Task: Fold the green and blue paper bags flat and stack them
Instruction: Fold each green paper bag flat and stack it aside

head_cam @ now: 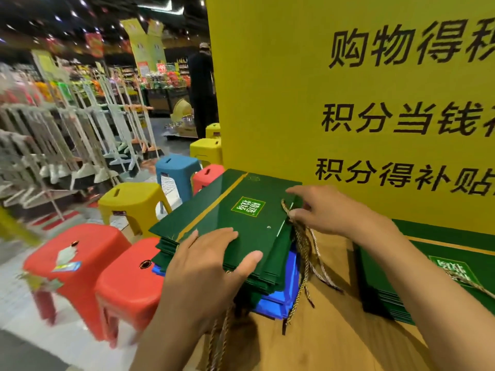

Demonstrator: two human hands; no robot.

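A stack of flat green paper bags [235, 210] lies on a wooden counter [334, 330], with flat blue bags [281, 301] under it. My left hand [206, 266] grips the near edge of the stack, fingers on top and thumb at the side. My right hand [324, 207] rests on the top bag's right end and pinches its rope handles [302, 245], which dangle over the stack's edge. A second pile of flat green bags [428, 279] lies to the right.
A tall yellow sign [348, 89] stands right behind the stack. Red stools [80, 253], yellow stools [134, 199] and a blue stool [176, 170] crowd the floor to the left. Display racks line the aisle, and a person stands far back.
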